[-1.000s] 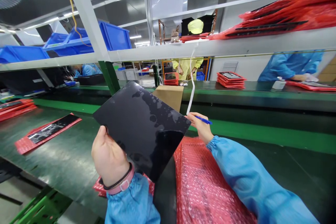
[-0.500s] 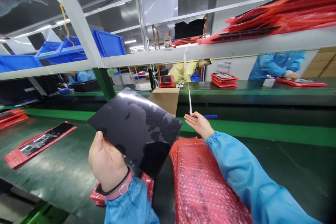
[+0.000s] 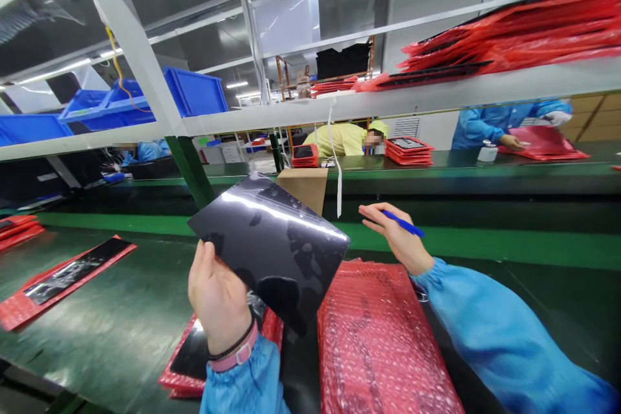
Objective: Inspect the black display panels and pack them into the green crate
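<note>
My left hand (image 3: 220, 294) grips the left corner of a dark glossy flat panel (image 3: 276, 246), tilted up. Its surface film shows bubbles and wet-looking patches. In my right hand (image 3: 400, 236) a blue pen (image 3: 405, 224) is tucked by the thumb, with the fingers stretched out to the left. A white tape strip (image 3: 339, 187) hangs from the shelf edge, apart from the right fingertips. Below the panel lies a stack of red bubble-wrap bags (image 3: 378, 330). Beneath my left wrist another black panel (image 3: 190, 352) rests on red bubble wrap.
A red bag with a black panel (image 3: 75, 272) lies on the green bench at left. The white shelf bar (image 3: 291, 110) crosses ahead, carrying blue bins (image 3: 196, 90) and red bags (image 3: 514, 35). A cardboard sheet (image 3: 305, 187) stands behind the panel. Co-workers (image 3: 339, 141) work beyond.
My right hand has left the white tape strip and moved right, still with the blue pen. The strip hangs free. My left hand and the panel have shifted slightly right.
</note>
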Demonstrator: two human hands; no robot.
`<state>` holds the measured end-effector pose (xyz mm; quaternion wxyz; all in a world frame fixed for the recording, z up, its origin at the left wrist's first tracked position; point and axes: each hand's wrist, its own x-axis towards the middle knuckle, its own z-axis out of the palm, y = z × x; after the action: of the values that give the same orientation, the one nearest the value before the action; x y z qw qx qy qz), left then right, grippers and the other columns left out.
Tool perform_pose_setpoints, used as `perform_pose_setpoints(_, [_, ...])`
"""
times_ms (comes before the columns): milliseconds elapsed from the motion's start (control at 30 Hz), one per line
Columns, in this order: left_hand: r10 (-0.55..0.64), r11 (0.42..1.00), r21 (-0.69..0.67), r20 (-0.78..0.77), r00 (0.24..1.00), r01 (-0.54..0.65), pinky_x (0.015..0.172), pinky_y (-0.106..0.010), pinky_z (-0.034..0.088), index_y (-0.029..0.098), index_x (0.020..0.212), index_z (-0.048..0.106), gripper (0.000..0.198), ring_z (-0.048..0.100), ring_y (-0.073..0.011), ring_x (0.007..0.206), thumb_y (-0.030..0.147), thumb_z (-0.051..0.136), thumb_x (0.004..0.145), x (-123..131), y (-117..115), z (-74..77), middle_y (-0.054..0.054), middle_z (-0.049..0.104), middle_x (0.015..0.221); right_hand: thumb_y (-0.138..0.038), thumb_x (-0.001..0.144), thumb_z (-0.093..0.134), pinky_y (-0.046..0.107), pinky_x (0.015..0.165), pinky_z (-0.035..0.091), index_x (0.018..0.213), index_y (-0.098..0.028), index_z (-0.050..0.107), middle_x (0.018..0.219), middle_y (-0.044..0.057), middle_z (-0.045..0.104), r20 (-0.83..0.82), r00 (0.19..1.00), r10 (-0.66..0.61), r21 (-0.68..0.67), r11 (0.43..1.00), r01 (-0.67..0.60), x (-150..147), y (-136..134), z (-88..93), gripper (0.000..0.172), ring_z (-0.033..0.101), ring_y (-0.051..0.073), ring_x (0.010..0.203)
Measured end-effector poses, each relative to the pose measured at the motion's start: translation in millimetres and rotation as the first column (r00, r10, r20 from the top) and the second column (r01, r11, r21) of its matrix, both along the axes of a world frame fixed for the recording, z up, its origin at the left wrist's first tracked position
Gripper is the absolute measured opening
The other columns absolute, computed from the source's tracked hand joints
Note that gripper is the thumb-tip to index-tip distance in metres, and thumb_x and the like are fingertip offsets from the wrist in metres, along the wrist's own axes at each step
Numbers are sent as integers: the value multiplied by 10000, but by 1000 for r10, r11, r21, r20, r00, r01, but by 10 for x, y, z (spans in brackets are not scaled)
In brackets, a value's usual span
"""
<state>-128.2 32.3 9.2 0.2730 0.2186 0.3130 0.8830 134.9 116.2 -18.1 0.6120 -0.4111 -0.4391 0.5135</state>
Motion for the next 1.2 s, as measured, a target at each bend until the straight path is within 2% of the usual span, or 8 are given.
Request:
perform_pose_setpoints(67, [22, 1000, 1, -7, 1000, -22, 1125, -274, 288, 168, 1184, 599, 349, 464, -150, 1276, 156, 579, 836, 224, -11, 21, -42, 578, 1312, -314, 805, 681, 317, 927, 474, 801, -184, 668, 1009, 42, 688, 64, 998, -27, 135, 991, 18, 45, -302, 231, 130, 598, 207, 1065])
perform_pose_setpoints(133, [-29, 1000, 11, -66, 997, 29, 1139, -282, 260, 238, 1328, 487, 501, 386, -158, 1337, 155, 582, 843, 479, -51, 44, -5, 430, 1456, -313, 767, 718, 284, 881, 480, 772, -190, 691, 949, 36, 707, 166, 986, -16, 207, 978, -19, 30, -594, 426, 126, 639, 193, 946])
perform_pose_setpoints(233, [-116, 993, 7, -104, 988, 117, 1127, -195, 234, 331, 1379, 408, 562, 263, -110, 1394, 159, 560, 867, 815, -139, 59, 88, 302, 1519, -292, 810, 661, 200, 633, 478, 738, -217, 689, 656, -21, 655, 454, 889, -59, 365, 922, -126, -85, -911, 610, 108, 609, 116, 634])
perform_pose_setpoints(367, [-330, 944, 11, -13, 944, 331, 1075, -198, 331, 293, 1265, 563, 371, 365, -121, 1348, 214, 494, 909, 1061, -288, 56, 52, 454, 1435, -277, 835, 615, 176, 477, 403, 775, -224, 682, 582, -45, 601, 627, 779, 20, 365, 876, -316, -302, -1078, 697, 105, 515, 85, 499])
perform_pose_setpoints(533, [-471, 879, 141, 101, 877, 456, 1118, -243, 273, 342, 1268, 557, 375, 323, -122, 1370, 259, 385, 946, 1144, -490, 69, 67, 471, 1422, -276, 829, 625, 174, 487, 407, 772, -239, 697, 576, -50, 617, 692, 720, 43, 357, 847, -393, -453, -1125, 718, 99, 536, 86, 498])
perform_pose_setpoints(667, [-596, 795, 230, 128, 793, 560, 1154, -374, 216, 366, 1334, 483, 419, 334, -200, 1370, 349, 395, 925, 1158, -591, 53, 20, 504, 1398, -215, 830, 617, 142, 559, 464, 785, -261, 703, 676, -54, 700, 687, 724, 52, 393, 812, -431, -528, -1174, 705, 108, 632, 89, 574])
perform_pose_setpoints(1033, [-650, 746, 291, 118, 751, 599, 1152, -378, 215, 346, 1423, 344, 561, 356, -208, 1359, 406, 454, 876, 1136, -664, 69, 2, 478, 1419, -190, 810, 635, 88, 572, 497, 824, -304, 683, 736, -80, 736, 692, 710, -131, 532, 757, -379, -564, -1242, 684, 125, 681, 79, 580])
perform_pose_setpoints(1200, [-664, 740, 244, 119, 738, 627, 1148, -415, 223, 324, 1418, 368, 536, 357, -221, 1358, 465, 329, 902, 1105, -678, 98, 1, 472, 1423, -231, 832, 610, 90, 522, 488, 811, -307, 673, 706, -75, 732, 701, 686, -196, 576, 723, -381, -552, -1254, 740, 101, 669, 78, 537])
